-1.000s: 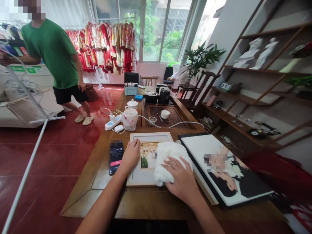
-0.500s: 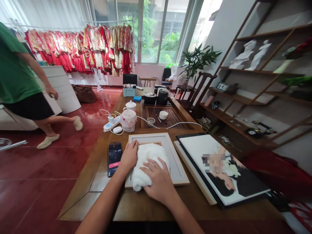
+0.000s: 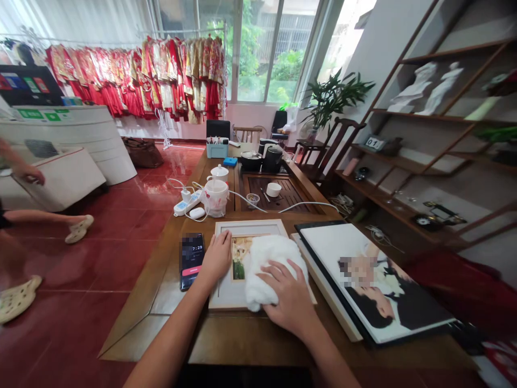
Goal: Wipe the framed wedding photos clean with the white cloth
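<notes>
Looks like wiping in hand: right hand (image 3: 287, 295), fingers apart, spread over the white cloth (image 3: 274, 249) on the picture frame (image 3: 232, 295), by the desk (image 3: 226, 340)'s near edge! Left hand (image 3: 218, 255), unclenched, rests on the frame's left side; the next stroke calls for that steadying. Toward the far edge, a blue box (image 3: 217, 151) holds pen-like sticks (image 3: 218, 141).

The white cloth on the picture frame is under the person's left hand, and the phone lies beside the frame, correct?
Not the left hand: the head view shows the white cloth on the picture frame under the right hand; the phone does lie beside the frame.
</notes>
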{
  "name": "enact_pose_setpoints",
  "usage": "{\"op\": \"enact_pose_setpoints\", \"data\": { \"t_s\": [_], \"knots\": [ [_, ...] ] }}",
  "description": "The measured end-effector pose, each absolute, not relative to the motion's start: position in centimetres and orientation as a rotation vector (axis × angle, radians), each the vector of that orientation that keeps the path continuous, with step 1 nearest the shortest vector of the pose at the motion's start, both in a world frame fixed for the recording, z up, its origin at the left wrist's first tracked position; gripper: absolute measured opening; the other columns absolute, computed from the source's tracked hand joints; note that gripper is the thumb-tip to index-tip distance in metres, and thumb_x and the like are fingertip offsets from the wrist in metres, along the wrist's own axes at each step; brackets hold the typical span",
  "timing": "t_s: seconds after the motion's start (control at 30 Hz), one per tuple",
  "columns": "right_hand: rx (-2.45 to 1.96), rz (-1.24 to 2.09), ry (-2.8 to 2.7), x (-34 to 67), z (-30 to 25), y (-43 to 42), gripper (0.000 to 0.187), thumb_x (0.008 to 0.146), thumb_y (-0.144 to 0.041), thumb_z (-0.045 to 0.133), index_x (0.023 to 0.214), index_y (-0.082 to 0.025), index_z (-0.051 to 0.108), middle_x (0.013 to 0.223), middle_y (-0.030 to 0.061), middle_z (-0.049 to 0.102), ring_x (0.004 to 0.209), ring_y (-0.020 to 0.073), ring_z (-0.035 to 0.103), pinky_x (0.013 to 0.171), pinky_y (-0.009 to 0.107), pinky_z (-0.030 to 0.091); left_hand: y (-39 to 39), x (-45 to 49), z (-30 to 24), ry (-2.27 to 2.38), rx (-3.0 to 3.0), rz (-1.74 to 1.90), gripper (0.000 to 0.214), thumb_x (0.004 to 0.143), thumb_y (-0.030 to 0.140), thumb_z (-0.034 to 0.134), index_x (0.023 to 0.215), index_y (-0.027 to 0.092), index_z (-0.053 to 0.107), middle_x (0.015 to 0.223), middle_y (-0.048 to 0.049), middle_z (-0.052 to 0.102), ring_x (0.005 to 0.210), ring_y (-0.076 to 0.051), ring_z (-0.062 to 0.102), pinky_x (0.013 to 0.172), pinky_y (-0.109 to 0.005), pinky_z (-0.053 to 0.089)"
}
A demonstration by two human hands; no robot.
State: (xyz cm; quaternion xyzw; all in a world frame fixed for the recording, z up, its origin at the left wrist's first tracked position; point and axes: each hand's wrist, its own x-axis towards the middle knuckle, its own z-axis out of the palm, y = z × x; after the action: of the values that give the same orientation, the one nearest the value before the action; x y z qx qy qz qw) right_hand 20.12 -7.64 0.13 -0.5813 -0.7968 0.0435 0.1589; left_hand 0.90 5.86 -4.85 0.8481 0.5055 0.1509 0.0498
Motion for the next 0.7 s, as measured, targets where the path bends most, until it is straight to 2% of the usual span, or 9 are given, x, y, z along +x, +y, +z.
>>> {"op": "enact_pose_setpoints", "data": {
  "t_s": [0.23, 0.33, 0.5, 0.7],
  "knots": [
    [-1.474, 0.262, -2.269, 15.0, -0.7, -6.9, 0.048, 0.07, -0.04, 0.061, 0.117, -0.032, 0.06, 0.124, 0.0013, 0.061, 0.124, 0.0262, 0.043, 0.113, 0.045, 0.001, 5.9, 0.6, -4.3, 1.5, 2.595, 0.356, 0.062, 0.083, 0.002, 0.032, 0.144, 0.009, 0.033, 0.151, -0.0144, 0.034, 0.14, -0.02, 0.03, 0.116, -0.041, 0.02],
    [-1.475, 0.277, -2.267, 15.2, -0.7, -6.8, 0.047, 0.071, -0.04, 0.061, 0.117, -0.032, 0.06, 0.125, 0.0005, 0.061, 0.125, 0.0251, 0.043, 0.113, 0.044, 0.002, 5.9, 0.6, -4.3, 1.51, 2.584, 0.366, 0.06, 0.085, 0.003, 0.03, 0.144, 0.009, 0.034, 0.15, -0.0137, 0.035, 0.14, -0.019, 0.031, 0.117, -0.039, 0.02],
    [-1.612, 0.212, -2.254, 19.2, -0.3, -7.6, 0.045, 0.07, -0.032, 0.057, 0.115, -0.031, 0.062, 0.123, 0.0008, 0.062, 0.125, 0.0253, 0.044, 0.112, 0.045, 0.007, 5.8, 0.7, -4.7, 1.53, 2.571, 0.482, 0.051, 0.092, 0.014, 0.03, 0.141, 0.01, 0.039, 0.148, -0.0132, 0.039, 0.138, -0.021, 0.034, 0.116, -0.042, 0.021],
    [-1.703, 0.123, -2.234, 22.1, 0.1, -8.3, 0.048, 0.068, -0.026, 0.054, 0.115, -0.03, 0.063, 0.122, 0.0026, 0.063, 0.124, 0.0279, 0.045, 0.111, 0.048, 0.012, 5.9, 0.8, -5.0, 1.527, 2.578, 0.513, 0.052, 0.09, 0.013, 0.032, 0.142, 0.011, 0.038, 0.148, -0.0137, 0.039, 0.138, -0.021, 0.034, 0.116, -0.042, 0.021]
  ]
}}
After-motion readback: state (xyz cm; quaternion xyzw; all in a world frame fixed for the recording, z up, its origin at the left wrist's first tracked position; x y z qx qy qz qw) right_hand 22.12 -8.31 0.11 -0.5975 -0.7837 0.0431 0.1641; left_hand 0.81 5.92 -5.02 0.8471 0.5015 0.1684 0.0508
